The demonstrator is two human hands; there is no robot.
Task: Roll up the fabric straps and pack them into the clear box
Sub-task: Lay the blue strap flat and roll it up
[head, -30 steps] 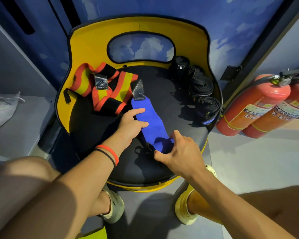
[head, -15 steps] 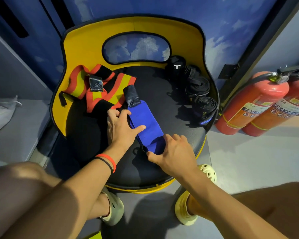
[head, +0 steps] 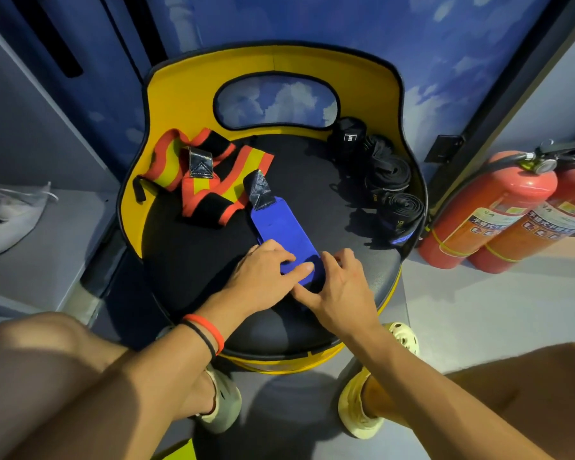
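A blue fabric strap (head: 283, 227) with a dark fastener tab at its far end lies flat on the black seat of a yellow chair (head: 186, 94). Both hands meet at its near end, where the fabric is folded over into a small roll. My left hand (head: 266, 277) grips that rolled end, thumb laid across it. My right hand (head: 337, 290) pinches the same end from the right. An unrolled red, yellow and black strap (head: 213, 184) lies at the seat's back left. Several rolled black straps (head: 389, 180) line the right edge. No clear box is in view.
Two red fire extinguishers (head: 498, 210) stand on the floor right of the chair. A grey ledge with a white shoe (head: 4, 214) runs along the left. My knees and feet frame the chair's front.
My left hand slid from the strap's middle back to its near end and joined my right hand there. The strap's fastener tab now lies flatter on the seat.
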